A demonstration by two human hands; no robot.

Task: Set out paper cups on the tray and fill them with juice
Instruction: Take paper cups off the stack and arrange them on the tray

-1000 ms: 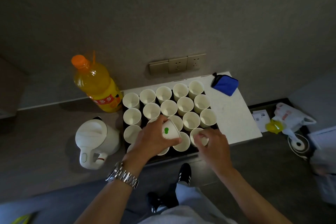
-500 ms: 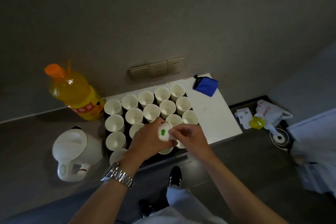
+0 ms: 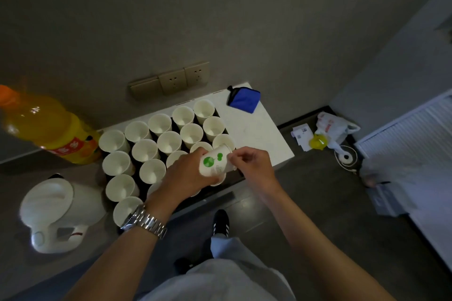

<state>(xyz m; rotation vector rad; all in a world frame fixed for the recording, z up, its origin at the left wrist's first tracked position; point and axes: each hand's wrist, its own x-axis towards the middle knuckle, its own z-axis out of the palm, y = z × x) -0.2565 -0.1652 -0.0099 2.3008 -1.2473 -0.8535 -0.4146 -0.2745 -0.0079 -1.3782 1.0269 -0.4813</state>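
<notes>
Left hand (image 3: pixel 188 173): wrapped round stacked cups (image 3: pixel 216 162), held sideways over tray (image 3: pixel 234 178). Right hand (image 3: pixel 252 166): pinching the stack's rim. Cups likely light, crushable; grip sidewall gently. Tray cups (image 3: pixel 168 142): upright, empty. Juice bottle (image 3: pixel 46 127): far left, probably heavy.

Held cup (image 3: pixel 215 162): white paper, showing green round blobs on its side.
Tray cups (image 3: pixel 168 140): showing plain white — standing left of and behind the held cup.
Tray (image 3: pixel 230 179): showing black, under the held cup.
Juice bottle (image 3: pixel 46 129): glowing orange-yellow, orange cap, red-and-yellow label — far left of the held cup.
Kettle (image 3: pixel 52 212): showing white, lower left of the held cup.
Pouch (image 3: pixel 243 99): showing bright blue, black edge, behind the held cup.
Watch (image 3: pixel 144 221): gleaming silver.
</notes>
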